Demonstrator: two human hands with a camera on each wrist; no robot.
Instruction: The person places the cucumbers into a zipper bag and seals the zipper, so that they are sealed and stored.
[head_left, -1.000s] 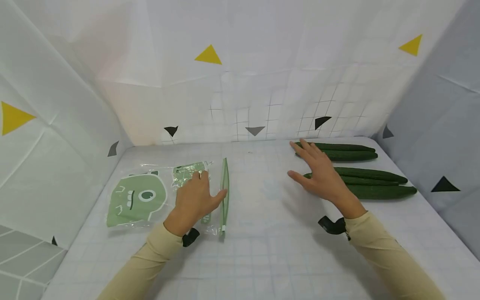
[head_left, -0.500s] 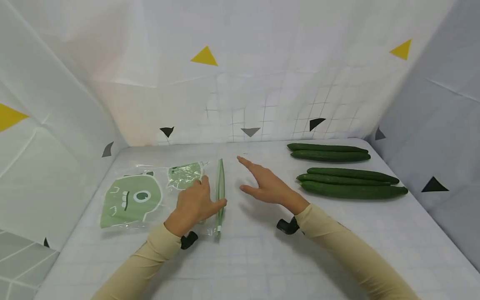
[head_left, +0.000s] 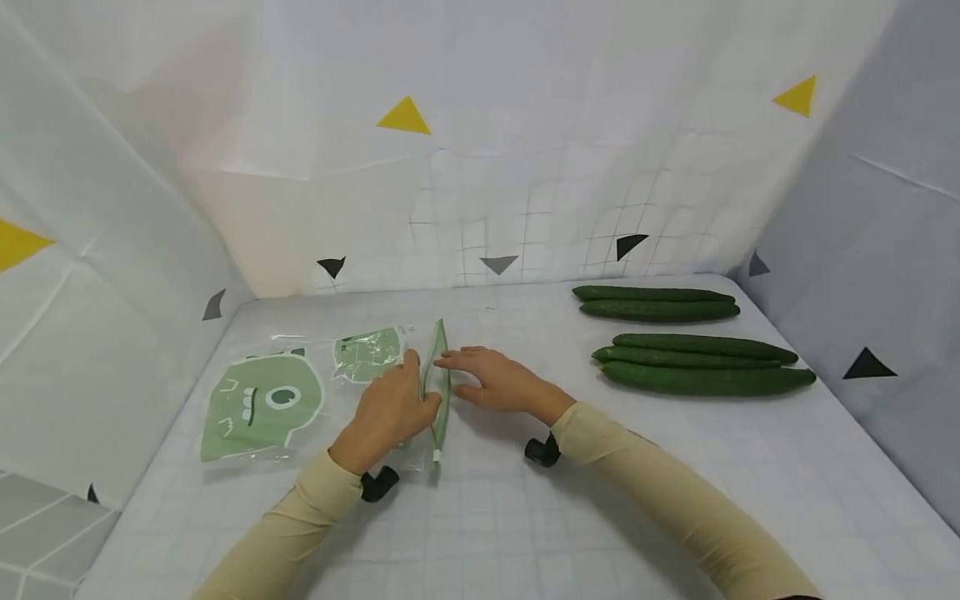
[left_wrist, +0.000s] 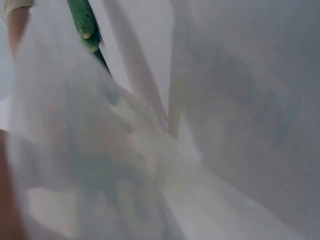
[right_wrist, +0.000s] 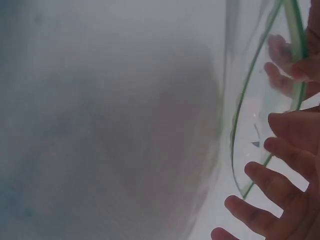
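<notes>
Head view: right hand [head_left: 501, 383] had been brought from above cucumbers [head_left: 697, 343], at two o'clock on surface [head_left: 510, 517], to mouth [head_left: 443, 404] of bag [head_left: 315, 392], laid at ten o'clock. Mouth was parted wider than half a second earlier. Left hand [head_left: 390, 412]: grip narrow, bag's edge pinched. Right grip wide, fingers spread; contact could not be told. Bag opening judged underway, cucumbers left unpacked.

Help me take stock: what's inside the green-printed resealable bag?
The green-printed resealable bag shows no contents through its clear parts; anything beneath its green monster print or the left hand is covered and cannot be seen.
</notes>
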